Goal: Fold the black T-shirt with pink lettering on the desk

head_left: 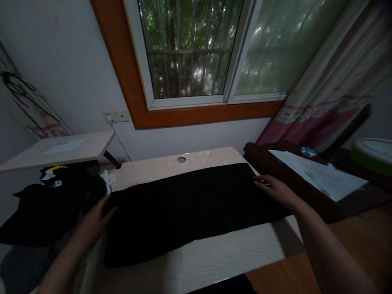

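A black piece of cloth [190, 208], folded into a long rectangle, lies flat across the pale desk [214, 257]; its dark surface hides what kind of garment it is. At its left end is my left hand [96, 218], thumb apart from the fingers, touching the edge. My right hand [274, 188] rests at the far right corner of the cloth, fingers stretched out and slightly spread. Neither hand has a visible grip on the fabric.
Dark clothes [58, 204] are piled left of the desk, below a raised shelf [92, 147] with a paper on it. To the right, a dark brown surface [294, 179] bears a large white sheet [318, 173]. A window [190, 53] and a wall socket [115, 116] are behind.
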`<state>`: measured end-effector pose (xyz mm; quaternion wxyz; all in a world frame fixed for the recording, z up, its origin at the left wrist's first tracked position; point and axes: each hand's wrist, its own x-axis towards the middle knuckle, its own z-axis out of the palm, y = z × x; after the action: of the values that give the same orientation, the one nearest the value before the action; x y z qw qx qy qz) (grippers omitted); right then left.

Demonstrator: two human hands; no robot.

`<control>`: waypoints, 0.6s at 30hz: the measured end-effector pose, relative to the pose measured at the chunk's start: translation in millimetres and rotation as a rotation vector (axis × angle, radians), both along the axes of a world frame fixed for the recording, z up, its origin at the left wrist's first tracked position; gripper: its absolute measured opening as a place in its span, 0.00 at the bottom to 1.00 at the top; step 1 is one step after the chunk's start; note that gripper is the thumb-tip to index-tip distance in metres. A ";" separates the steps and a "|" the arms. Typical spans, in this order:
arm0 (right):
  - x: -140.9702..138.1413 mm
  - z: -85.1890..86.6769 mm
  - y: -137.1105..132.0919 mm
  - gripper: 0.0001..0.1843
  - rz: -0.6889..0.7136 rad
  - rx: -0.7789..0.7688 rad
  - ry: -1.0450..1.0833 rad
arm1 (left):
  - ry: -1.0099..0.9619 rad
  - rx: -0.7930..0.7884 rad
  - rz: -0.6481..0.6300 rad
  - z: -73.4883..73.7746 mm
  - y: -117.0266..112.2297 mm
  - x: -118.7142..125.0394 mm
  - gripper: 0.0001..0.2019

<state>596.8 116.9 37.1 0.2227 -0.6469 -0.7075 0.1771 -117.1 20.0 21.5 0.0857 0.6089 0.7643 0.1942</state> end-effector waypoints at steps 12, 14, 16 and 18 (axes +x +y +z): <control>-15.2 -48.4 94.9 0.24 -0.399 0.153 -0.063 | -0.122 -0.032 0.141 -11.6 58.4 -3.7 0.33; -17.9 -47.7 98.8 0.23 -0.423 0.201 -0.039 | -0.265 0.006 0.120 -15.1 62.7 -5.2 0.32; -20.3 -47.2 100.9 0.21 -0.420 0.256 -0.019 | -0.403 0.052 0.169 -16.4 65.0 -5.0 0.31; -22.1 -47.5 103.2 0.20 -0.418 0.301 0.027 | -0.492 0.114 0.259 -14.8 65.7 -3.5 0.30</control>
<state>574.7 220.2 -10.4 0.3578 -0.7362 -0.5737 0.0284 -120.6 85.8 6.8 0.2087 0.4445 0.7799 0.3881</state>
